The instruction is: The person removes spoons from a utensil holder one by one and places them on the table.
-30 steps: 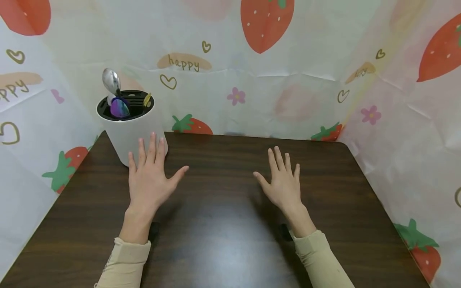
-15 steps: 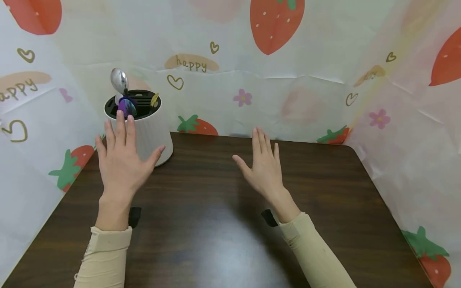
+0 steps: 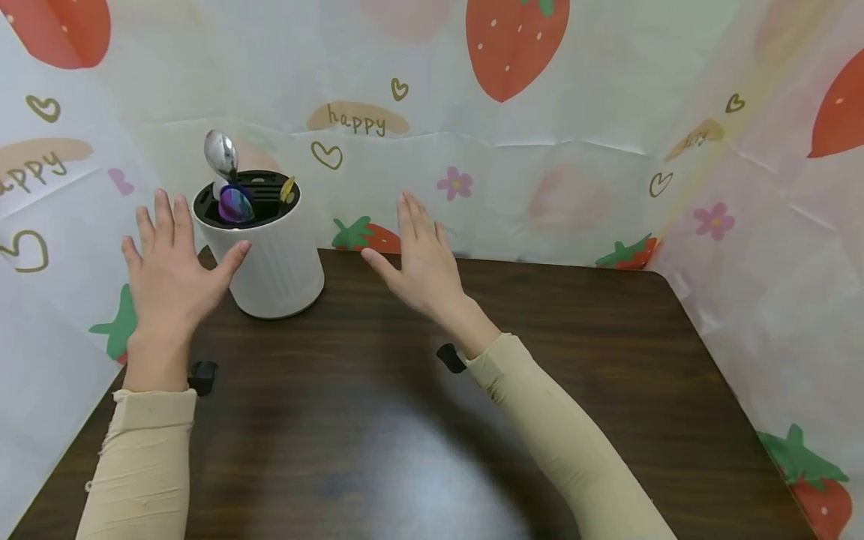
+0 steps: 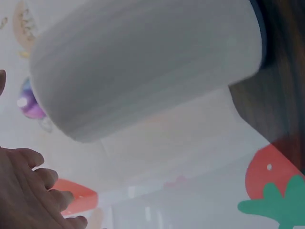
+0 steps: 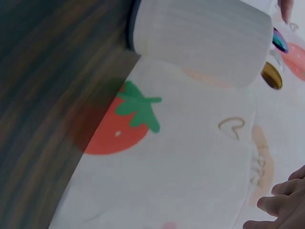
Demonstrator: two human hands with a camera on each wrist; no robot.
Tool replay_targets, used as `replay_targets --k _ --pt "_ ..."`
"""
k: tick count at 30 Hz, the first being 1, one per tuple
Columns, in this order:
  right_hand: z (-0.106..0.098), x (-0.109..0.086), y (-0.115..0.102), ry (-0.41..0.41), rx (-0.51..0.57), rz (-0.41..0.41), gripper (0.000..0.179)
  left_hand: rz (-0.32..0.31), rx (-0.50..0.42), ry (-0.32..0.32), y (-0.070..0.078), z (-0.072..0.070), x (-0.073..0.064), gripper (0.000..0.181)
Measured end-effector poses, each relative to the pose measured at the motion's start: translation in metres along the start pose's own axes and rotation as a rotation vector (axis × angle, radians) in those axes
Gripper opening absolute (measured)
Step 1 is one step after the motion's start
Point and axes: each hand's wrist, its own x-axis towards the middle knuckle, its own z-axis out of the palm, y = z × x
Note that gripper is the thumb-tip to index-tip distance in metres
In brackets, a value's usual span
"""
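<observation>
A white ribbed utensil holder (image 3: 270, 262) with a black slotted top stands at the back left of the table. Out of its slots rise a silver spoon (image 3: 221, 154), a purple-blue spoon (image 3: 235, 204) and a gold utensil (image 3: 287, 189). My left hand (image 3: 172, 277) is raised just left of the holder, fingers spread, holding nothing. To the holder's right my right hand (image 3: 425, 262) is up with straight fingers and thumb apart, also holding nothing. Both wrist views show the holder's side between the hands.
The dark wood table (image 3: 574, 360) reaches back to a white sheet (image 3: 574, 90) printed with strawberries, hearts and flowers, which encloses it at the back and both sides. A small black device (image 3: 202, 377) sits at each wrist.
Both hands have moved left and up. The left hand has passed from in front of the holder to its left side, and the right hand has come closer to it.
</observation>
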Motion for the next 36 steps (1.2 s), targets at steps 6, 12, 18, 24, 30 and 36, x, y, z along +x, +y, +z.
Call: replay_targets --k 6,12,18,24,30,36 --pt "0.011 0.031 -0.02 -0.076 -0.021 -0.01 0.096 0.021 -0.015 -0.073 -0.019 -0.003 0.019 0.111" --pt "0.024 0.057 -0.036 -0.165 -0.05 -0.02 0.095 0.07 0.007 -0.144 -0.03 -0.004 0.036 0.113" --pt "0.043 0.08 -0.05 -0.239 -0.083 0.001 0.095 0.117 0.033 -0.194 -0.037 -0.004 0.049 0.116" --pt "0.056 0.097 -0.062 -0.307 -0.119 0.021 0.093 0.139 0.054 -0.234 -0.043 -0.006 0.058 0.119" --pt "0.065 0.108 -0.074 -0.344 -0.158 0.028 0.09 0.135 0.033 -0.253 -0.045 -0.005 0.064 0.12" --pt "0.072 0.11 -0.079 -0.373 -0.142 0.042 0.087 0.13 -0.025 -0.247 -0.05 -0.002 0.064 0.119"
